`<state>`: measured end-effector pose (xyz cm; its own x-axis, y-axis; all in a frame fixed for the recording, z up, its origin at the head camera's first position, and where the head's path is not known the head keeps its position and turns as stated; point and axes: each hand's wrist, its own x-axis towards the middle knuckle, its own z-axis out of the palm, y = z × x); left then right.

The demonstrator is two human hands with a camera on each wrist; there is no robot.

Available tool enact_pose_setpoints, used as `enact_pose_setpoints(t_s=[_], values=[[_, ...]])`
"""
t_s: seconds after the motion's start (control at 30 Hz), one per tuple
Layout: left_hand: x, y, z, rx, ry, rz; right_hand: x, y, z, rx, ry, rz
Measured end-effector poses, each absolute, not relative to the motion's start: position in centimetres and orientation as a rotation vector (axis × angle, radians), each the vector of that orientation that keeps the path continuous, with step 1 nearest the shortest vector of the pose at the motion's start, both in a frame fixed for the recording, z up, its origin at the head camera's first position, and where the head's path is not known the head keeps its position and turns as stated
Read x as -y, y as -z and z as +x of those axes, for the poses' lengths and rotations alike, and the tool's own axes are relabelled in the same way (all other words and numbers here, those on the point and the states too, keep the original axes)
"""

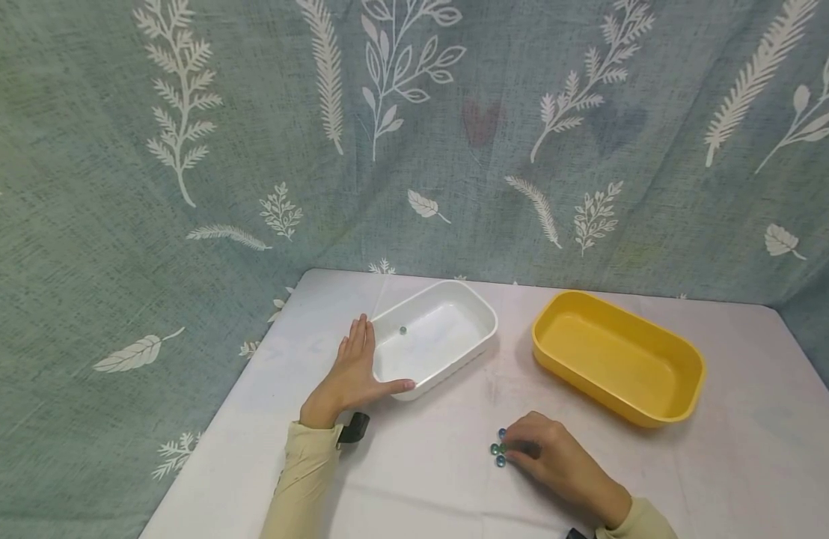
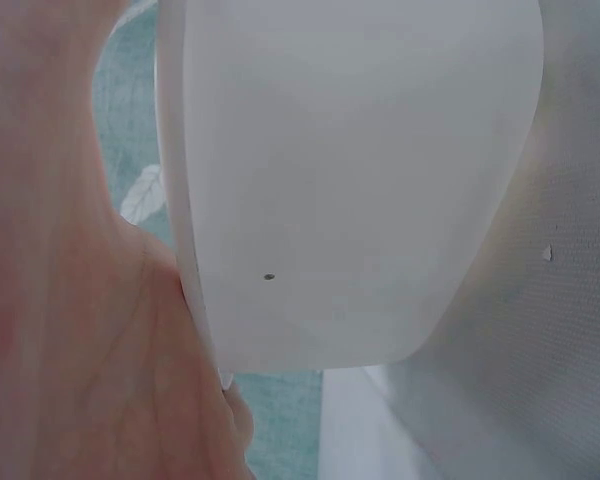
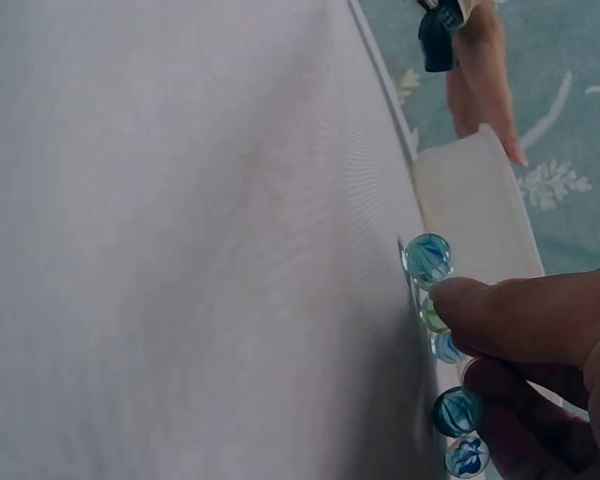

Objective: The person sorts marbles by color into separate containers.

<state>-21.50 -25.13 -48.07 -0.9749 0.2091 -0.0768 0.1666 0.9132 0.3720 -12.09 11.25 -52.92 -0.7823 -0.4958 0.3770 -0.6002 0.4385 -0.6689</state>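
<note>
My left hand (image 1: pixel 350 378) is spread at the left corner of a white tub (image 1: pixel 485 307), its straight fingers along the left end and its thumb along the near side. Inside the tub lies one small greenish marble (image 1: pixel 403 330). In the left wrist view the palm meets the tub's rim (image 2: pixel 180 200). On the tabletop my right hand (image 1: pixel 556 460), fingers curled, pinches at a green marble (image 3: pixel 433 312) in a small cluster. Around its fingertips are a light-blue marble (image 3: pixel 427 258), a dark teal marble (image 3: pixel 458 411) and a blue-white marble (image 3: pixel 468 457).
A yellow tub (image 1: pixel 619 352) stands at the right, beyond my right hand. The white-covered table (image 1: pixel 414 479) ends at a hanging green cloth (image 1: pixel 414 187) with a white leaf print, at the back and left.
</note>
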Motion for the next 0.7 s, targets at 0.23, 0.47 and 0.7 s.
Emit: enact_pose_setpoints(t_s=[0.23,0.47,0.7], values=[[25.1,47.9,-21.4,-2.949,-0.559,0.296,-10.9,52.8,-12.1,2.588,-1.174,0.972],[25.2,48.0,-21.5,-2.947,-0.561,0.290,-11.0,52.7,-12.1,2.582,-1.151,0.962],[25.1,48.0,-21.4,-2.945,-0.584,0.294,-11.9,52.1,-12.4,2.528,-1.284,0.905]])
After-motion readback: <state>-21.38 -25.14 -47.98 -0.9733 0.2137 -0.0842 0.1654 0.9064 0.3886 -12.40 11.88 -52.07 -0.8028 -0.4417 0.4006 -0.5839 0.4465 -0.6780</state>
